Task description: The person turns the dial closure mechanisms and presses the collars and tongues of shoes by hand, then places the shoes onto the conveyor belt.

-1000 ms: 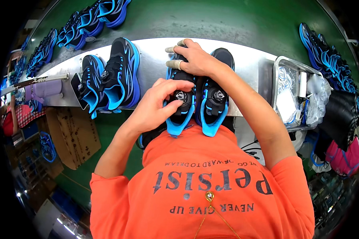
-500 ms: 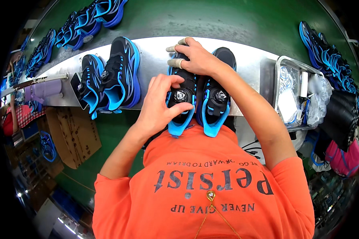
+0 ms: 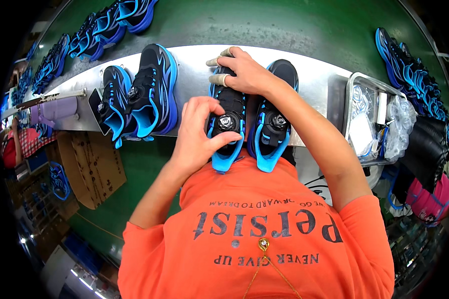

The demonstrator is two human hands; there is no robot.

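Note:
A black and blue sneaker (image 3: 233, 107) lies before me, toe away from me. My right hand (image 3: 244, 74) is closed over its toe, pale covers on several fingertips. My left hand (image 3: 197, 132) is beside the heel end, thumb and bent fingers apart around the round dial (image 3: 227, 122) on its tongue. Whether the fingertips touch the shoe is hard to tell. A matching sneaker (image 3: 279, 89) lies to the right, partly behind my right forearm. Another pair stands to the left: a nearer-upright sneaker (image 3: 154, 92) and one (image 3: 115, 102) beside it.
The shoes rest on a metal worktop (image 3: 194, 65) in front of a green surface (image 3: 264, 25). At right is a metal tray (image 3: 348, 114) with clear plastic bags and small items. More sneakers (image 3: 107, 30) line the far left, others (image 3: 414, 74) the far right. A cardboard box (image 3: 97, 167) stands below left.
My left thumb and fingers have shifted slightly around the dial, and the left forearm has moved a little to the right. My right hand stays on the toe.

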